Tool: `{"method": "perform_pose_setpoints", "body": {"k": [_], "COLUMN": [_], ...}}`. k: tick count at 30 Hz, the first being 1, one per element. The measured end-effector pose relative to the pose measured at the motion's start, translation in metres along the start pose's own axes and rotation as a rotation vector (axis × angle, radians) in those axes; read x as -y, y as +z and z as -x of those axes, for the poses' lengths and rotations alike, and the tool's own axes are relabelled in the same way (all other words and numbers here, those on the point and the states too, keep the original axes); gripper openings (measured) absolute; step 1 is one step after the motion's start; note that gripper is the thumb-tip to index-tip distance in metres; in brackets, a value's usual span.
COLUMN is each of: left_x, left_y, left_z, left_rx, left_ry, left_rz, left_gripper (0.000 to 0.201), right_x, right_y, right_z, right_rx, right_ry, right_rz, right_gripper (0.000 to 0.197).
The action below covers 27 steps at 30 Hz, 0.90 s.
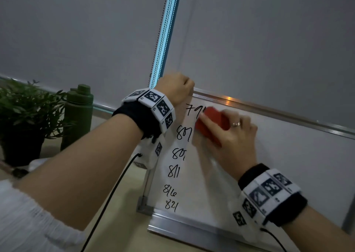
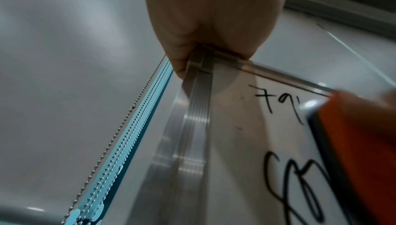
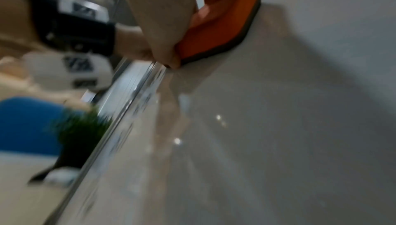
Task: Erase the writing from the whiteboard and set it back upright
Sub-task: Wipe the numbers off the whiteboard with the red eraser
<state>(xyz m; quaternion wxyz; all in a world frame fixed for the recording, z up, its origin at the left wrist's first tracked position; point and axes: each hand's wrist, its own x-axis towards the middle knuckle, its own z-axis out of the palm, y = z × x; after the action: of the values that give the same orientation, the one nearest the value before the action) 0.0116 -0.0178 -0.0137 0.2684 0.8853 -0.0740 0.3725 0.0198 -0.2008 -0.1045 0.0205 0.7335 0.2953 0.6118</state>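
A silver-framed whiteboard (image 1: 278,165) leans back, with a column of black handwritten numbers (image 1: 173,172) down its left side. My left hand (image 1: 175,88) grips its top left corner (image 2: 211,59). My right hand (image 1: 233,134) holds a red eraser (image 1: 211,123) flat against the board near the top, just right of the upper numbers. In the right wrist view the eraser (image 3: 220,27) shows a dark felt base pressed on the white surface (image 3: 278,127). In the left wrist view the eraser (image 2: 360,152) is next to the writing (image 2: 276,99).
A potted green plant (image 1: 25,113) and a dark green bottle (image 1: 78,115) stand on the beige desk (image 1: 115,223) to the left of the board. Grey roller blinds (image 1: 76,31) with a bead chain (image 1: 160,34) hang behind. Cables trail from both wrist bands.
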Motion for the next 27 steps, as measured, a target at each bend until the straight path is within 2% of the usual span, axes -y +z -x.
{"method": "perform_pose_setpoints", "body": {"k": [2, 5, 7, 10, 13, 16, 18, 23, 25, 27], "left_x": [0.002, 0.002, 0.003, 0.004, 0.003, 0.004, 0.005, 0.004, 0.003, 0.004], "left_y": [0.001, 0.002, 0.001, 0.001, 0.002, 0.003, 0.003, 0.002, 0.003, 0.003], "left_z": [-0.001, -0.002, 0.0, 0.0, 0.0, -0.002, -0.002, -0.001, -0.001, -0.001], "left_rx": [-0.002, -0.014, -0.023, -0.021, -0.036, -0.048, -0.048, -0.032, -0.033, -0.042], "left_ry": [0.003, 0.013, 0.012, 0.022, 0.02, 0.029, 0.037, 0.047, 0.046, 0.047], "left_rz": [-0.005, 0.0, 0.015, 0.032, 0.023, 0.05, 0.053, 0.005, 0.009, 0.032], "left_gripper": [0.038, 0.034, 0.035, 0.035, 0.032, 0.035, 0.034, 0.033, 0.034, 0.037], "right_x": [0.016, 0.032, 0.033, 0.023, 0.003, -0.005, 0.0, -0.005, -0.01, -0.011], "right_y": [0.004, 0.006, 0.007, 0.003, -0.003, -0.005, -0.002, -0.008, -0.011, -0.01], "right_z": [0.034, 0.089, 0.104, 0.072, 0.011, -0.023, -0.018, -0.005, -0.018, -0.03], "right_rx": [0.053, 0.233, 0.295, 0.205, 0.02, 0.003, 0.012, 0.108, 0.097, 0.053], "right_ry": [-0.161, -0.423, -0.49, -0.452, -0.211, -0.034, -0.059, -0.33, -0.307, -0.172], "right_rz": [-0.04, -0.03, -0.022, -0.011, 0.044, 0.063, 0.047, 0.071, 0.074, 0.032], "right_gripper": [0.047, 0.054, 0.06, 0.054, 0.044, 0.047, 0.047, 0.047, 0.046, 0.045]}}
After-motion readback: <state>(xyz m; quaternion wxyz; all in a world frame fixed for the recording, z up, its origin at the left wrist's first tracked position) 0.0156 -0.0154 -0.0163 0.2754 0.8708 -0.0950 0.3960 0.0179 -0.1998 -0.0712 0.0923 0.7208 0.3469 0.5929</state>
